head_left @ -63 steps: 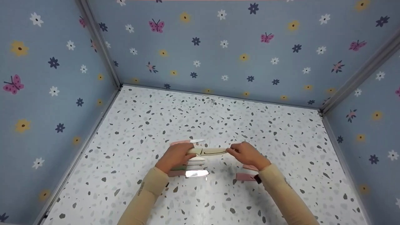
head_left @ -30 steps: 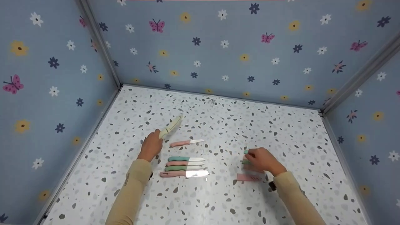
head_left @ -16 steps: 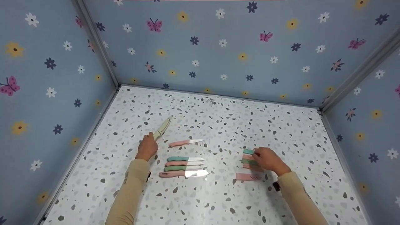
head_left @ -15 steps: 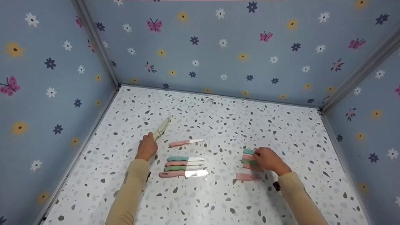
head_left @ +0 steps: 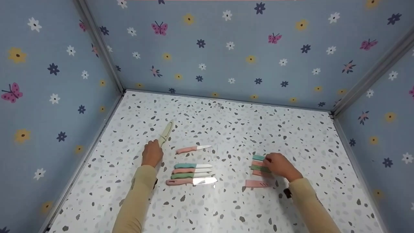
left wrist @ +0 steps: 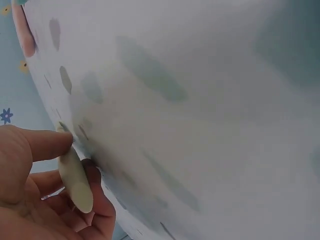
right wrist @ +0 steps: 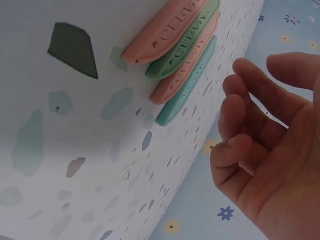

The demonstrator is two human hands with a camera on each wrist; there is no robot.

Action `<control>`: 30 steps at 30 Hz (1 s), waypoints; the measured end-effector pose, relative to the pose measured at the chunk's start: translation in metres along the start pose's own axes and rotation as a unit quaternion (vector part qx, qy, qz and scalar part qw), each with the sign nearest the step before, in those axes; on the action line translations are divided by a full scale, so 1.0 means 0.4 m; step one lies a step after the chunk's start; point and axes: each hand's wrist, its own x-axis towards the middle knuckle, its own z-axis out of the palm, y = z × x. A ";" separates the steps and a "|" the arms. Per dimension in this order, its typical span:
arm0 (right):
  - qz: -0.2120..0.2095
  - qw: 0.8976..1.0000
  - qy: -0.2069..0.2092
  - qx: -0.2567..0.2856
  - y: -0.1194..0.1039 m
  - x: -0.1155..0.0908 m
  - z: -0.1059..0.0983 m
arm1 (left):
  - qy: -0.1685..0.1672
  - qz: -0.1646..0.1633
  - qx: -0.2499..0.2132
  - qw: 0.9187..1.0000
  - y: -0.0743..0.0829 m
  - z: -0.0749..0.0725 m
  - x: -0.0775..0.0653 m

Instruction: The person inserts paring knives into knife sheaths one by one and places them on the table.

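My left hand [head_left: 152, 153] holds a cream knife [head_left: 166, 131] by its handle, the slotted cream sheath pointing toward the back wall. In the left wrist view, thumb and fingers pinch that handle [left wrist: 75, 182]. My right hand [head_left: 280, 165] hovers with loosely curled fingers beside a teal knife sheath [head_left: 258, 157]; the right wrist view shows nothing in its grasp. Below the teal sheath lie a pink sheath [head_left: 256, 163], a green sheath [head_left: 259, 168] and further pink ones. Bare-bladed knives lie between the hands, among them a teal-handled knife [head_left: 185, 165] and a green-handled knife [head_left: 182, 175].
A small pink-handled knife [head_left: 186, 150] lies apart, above the row of knives. Nearest me are a larger pink-handled knife [head_left: 179, 182] and a wide pink sheath [head_left: 256, 183]. The speckled table [head_left: 226, 126] is bounded by flowered blue panels [head_left: 220, 55].
Both hands were on the cream knife. The right let go and moved right to the sheaths; the left carried the knife left, turning its tip to the back.
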 end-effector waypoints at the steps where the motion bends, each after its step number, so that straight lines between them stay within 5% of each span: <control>1: 0.001 1.000 0.002 -0.001 0.003 0.000 -0.001 | -0.001 0.001 -0.001 1.000 -0.001 -0.001 0.000; 16: 0.049 0.999 0.009 -0.013 0.018 0.007 -0.033 | -0.027 -0.023 0.017 0.999 0.017 -0.020 0.019; 30: 0.045 0.998 0.031 -0.033 0.027 0.036 -0.025 | -0.015 -0.016 0.015 1.000 0.024 -0.030 0.008</control>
